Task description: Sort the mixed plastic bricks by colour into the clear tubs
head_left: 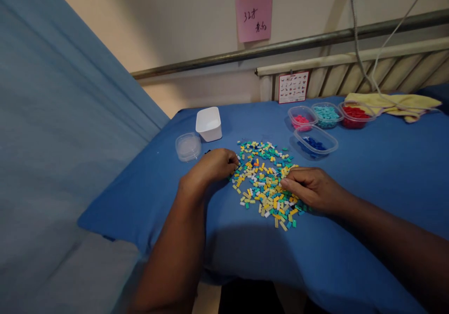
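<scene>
A loose pile of small building bricks [264, 183] in yellow, cream, green, white and blue lies spread over the blue cloth. At its left edge is my left hand [220, 162], its fingers curled down and pressed together by the bricks. My right hand [314, 187] rests over the right side of the pile, thumb and forefinger closed in a pinch. Whatever either hand has between its fingertips is hidden or too small to make out. A single orange brick [256, 164] shows among the others near the pile's middle.
Behind the right hand stand clear tubs of dark blue bricks [314, 144], pink bricks [300, 122], turquoise bricks [326, 113] and red bricks [355, 113]. A white container [209, 124] and clear lids [188, 146] are at left. A yellow cloth [403, 103] lies by the radiator [333, 66].
</scene>
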`<move>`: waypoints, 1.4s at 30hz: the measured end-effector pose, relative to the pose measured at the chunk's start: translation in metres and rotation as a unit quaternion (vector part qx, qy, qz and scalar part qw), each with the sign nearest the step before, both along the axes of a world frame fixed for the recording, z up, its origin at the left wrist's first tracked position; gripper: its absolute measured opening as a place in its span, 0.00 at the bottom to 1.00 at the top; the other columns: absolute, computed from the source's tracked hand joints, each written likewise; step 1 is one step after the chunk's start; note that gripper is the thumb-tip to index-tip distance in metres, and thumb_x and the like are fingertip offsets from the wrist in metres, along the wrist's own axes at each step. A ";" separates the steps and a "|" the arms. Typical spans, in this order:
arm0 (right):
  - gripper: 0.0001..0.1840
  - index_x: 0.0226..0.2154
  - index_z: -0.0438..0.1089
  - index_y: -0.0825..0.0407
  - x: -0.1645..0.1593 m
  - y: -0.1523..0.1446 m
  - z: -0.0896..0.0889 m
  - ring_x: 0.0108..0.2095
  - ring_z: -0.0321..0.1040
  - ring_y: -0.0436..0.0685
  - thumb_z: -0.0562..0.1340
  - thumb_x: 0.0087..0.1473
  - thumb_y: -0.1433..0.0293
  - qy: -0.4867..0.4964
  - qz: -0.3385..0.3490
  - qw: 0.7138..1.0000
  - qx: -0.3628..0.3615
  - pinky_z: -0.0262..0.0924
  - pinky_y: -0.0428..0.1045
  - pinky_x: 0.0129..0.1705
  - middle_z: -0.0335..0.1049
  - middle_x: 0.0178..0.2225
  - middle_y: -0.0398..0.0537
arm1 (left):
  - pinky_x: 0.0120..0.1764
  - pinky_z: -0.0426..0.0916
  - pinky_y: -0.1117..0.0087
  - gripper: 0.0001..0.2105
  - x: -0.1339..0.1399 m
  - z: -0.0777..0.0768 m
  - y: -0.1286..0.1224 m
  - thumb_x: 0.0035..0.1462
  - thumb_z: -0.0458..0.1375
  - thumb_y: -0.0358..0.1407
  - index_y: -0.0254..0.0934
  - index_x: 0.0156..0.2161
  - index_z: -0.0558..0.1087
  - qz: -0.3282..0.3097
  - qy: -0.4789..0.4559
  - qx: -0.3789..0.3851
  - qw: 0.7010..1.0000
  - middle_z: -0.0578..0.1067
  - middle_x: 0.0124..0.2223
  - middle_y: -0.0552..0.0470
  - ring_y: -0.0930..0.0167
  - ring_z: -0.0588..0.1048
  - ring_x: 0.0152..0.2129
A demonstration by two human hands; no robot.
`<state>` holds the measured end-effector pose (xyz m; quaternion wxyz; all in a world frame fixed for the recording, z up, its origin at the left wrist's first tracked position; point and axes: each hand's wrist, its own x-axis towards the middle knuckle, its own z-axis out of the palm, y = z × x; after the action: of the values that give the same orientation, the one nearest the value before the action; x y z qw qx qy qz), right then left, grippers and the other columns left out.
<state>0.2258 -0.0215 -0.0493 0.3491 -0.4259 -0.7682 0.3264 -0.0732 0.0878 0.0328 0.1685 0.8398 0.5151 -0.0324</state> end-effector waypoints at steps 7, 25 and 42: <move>0.28 0.24 0.57 0.49 0.000 -0.002 0.002 0.26 0.56 0.50 0.58 0.75 0.56 -0.010 0.000 1.000 0.004 0.51 0.50 0.31 0.58 0.25 0.40 | 0.35 0.63 0.66 0.11 0.005 -0.003 0.000 0.61 0.59 0.32 0.41 0.43 0.84 0.007 0.019 0.053 0.998 0.85 0.42 0.48 0.66 0.78 0.34; 0.28 0.23 0.58 0.49 0.001 -0.002 0.003 0.25 0.57 0.50 0.58 0.74 0.56 -0.010 -0.002 1.000 0.000 0.51 0.50 0.30 0.60 0.24 0.41 | 0.38 0.68 0.65 0.16 0.006 -0.002 -0.003 0.60 0.60 0.31 0.46 0.49 0.86 -0.062 0.027 0.014 0.998 0.85 0.50 0.50 0.62 0.81 0.41; 0.26 0.24 0.62 0.49 0.002 -0.003 0.004 0.26 0.59 0.50 0.58 0.75 0.57 -0.015 0.002 1.000 0.009 0.52 0.51 0.31 0.60 0.25 0.40 | 0.34 0.62 0.65 0.14 0.010 0.004 -0.009 0.58 0.59 0.30 0.43 0.45 0.83 -0.041 0.051 0.018 0.998 0.84 0.46 0.50 0.64 0.78 0.37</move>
<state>0.2275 -0.0240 -0.0458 0.3406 -0.4260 -0.7772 0.3138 -0.0634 0.0791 0.0369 0.1255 0.8603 0.4886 -0.0735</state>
